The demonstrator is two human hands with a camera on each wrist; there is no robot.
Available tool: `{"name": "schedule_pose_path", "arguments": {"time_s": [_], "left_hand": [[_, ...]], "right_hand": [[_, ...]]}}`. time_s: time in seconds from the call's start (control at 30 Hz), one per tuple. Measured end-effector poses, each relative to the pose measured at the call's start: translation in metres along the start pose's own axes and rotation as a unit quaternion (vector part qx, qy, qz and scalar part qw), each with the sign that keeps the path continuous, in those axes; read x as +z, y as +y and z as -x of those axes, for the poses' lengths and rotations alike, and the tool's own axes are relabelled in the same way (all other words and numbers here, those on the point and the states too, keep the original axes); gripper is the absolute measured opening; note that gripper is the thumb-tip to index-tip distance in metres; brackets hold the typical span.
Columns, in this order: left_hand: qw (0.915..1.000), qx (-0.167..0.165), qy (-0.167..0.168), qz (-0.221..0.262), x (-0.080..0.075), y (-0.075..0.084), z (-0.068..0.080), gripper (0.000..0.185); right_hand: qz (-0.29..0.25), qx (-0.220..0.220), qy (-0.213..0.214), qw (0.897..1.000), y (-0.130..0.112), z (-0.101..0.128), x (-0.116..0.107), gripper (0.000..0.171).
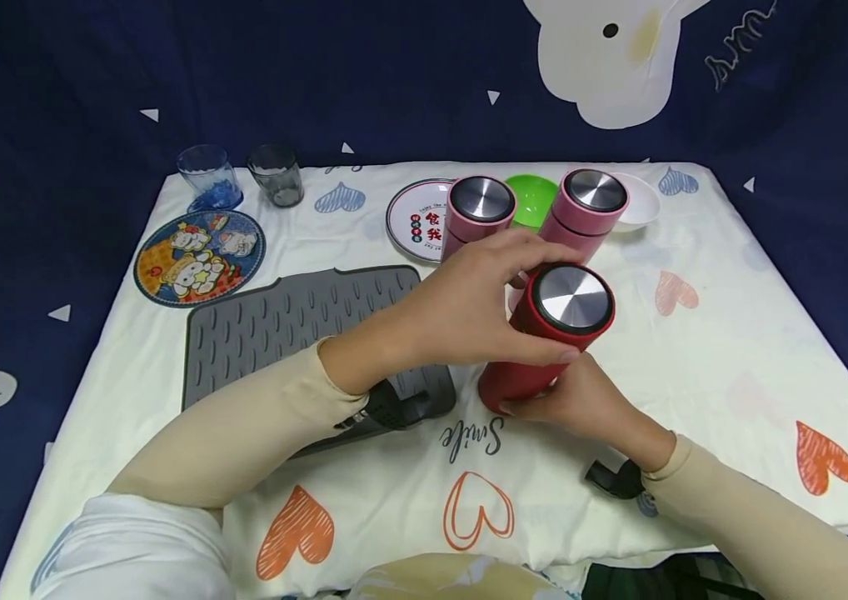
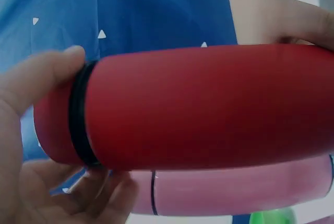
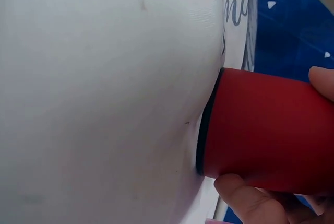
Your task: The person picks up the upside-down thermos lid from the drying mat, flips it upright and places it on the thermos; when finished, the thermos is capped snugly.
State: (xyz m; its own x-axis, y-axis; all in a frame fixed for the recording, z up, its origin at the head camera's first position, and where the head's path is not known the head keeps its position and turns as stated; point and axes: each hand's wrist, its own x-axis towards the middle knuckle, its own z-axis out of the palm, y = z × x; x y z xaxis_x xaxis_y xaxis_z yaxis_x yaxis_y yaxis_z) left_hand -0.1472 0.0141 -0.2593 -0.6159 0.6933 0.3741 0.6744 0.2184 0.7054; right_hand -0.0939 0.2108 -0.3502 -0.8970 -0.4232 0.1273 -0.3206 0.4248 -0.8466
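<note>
Gripping red flask (image 1: 544, 337) with 2 hands: left hand (image 1: 469, 308) curled round lid end, right hand (image 1: 581, 404) clasping base. Long axis near upright, tilted, base touching cloth (image 1: 694, 375), just before 2 pink flasks (image 1: 478, 212).

Two pink flasks (image 1: 536, 208) crowd just behind the red flask (image 1: 547, 333), open cloth (image 1: 724, 333) to its right, grey mat (image 1: 296, 325) left

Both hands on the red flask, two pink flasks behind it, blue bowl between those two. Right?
Not quite: the bowl between the two pink flasks is green, as the head view shows. The left hand and right hand do hold the red flask.
</note>
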Motion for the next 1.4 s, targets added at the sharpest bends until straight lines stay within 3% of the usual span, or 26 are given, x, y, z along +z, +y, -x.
{"name": "schedule_pose_path", "arguments": {"time_s": [0.17, 0.43, 0.8, 0.93, 1.1, 1.23, 1.4], "left_hand": [[0.9982, -0.004, -0.035, 0.049, -0.001, -0.004, 0.003, 0.079], [0.9907, -0.007, 0.051, 0.126, 0.021, -0.008, 0.006, 0.074], [0.9789, 0.022, 0.045, 0.198, 0.028, -0.020, 0.005, 0.085], [0.9686, 0.036, 0.032, 0.244, 0.028, -0.020, 0.002, 0.080], [0.9713, 0.043, 0.037, 0.231, 0.027, -0.018, 0.000, 0.084], [0.9664, 0.042, 0.039, 0.250, 0.024, -0.020, 0.000, 0.076], [0.9733, 0.008, 0.029, 0.227, 0.025, -0.017, 0.000, 0.073]], "right_hand": [[-0.011, -0.015, -0.003, 1.000, 0.000, -0.002, 0.001, 0.070], [0.000, -0.010, -0.005, 1.000, 0.000, -0.002, 0.002, 0.068], [0.006, -0.009, -0.013, 1.000, 0.000, -0.004, 0.001, 0.067], [0.004, -0.008, -0.016, 1.000, 0.000, -0.005, 0.000, 0.070], [0.006, -0.004, -0.024, 1.000, -0.001, -0.006, -0.001, 0.068], [0.014, -0.003, -0.023, 1.000, -0.002, -0.007, -0.001, 0.068], [0.019, 0.006, -0.021, 1.000, -0.002, -0.005, -0.002, 0.068]]}}
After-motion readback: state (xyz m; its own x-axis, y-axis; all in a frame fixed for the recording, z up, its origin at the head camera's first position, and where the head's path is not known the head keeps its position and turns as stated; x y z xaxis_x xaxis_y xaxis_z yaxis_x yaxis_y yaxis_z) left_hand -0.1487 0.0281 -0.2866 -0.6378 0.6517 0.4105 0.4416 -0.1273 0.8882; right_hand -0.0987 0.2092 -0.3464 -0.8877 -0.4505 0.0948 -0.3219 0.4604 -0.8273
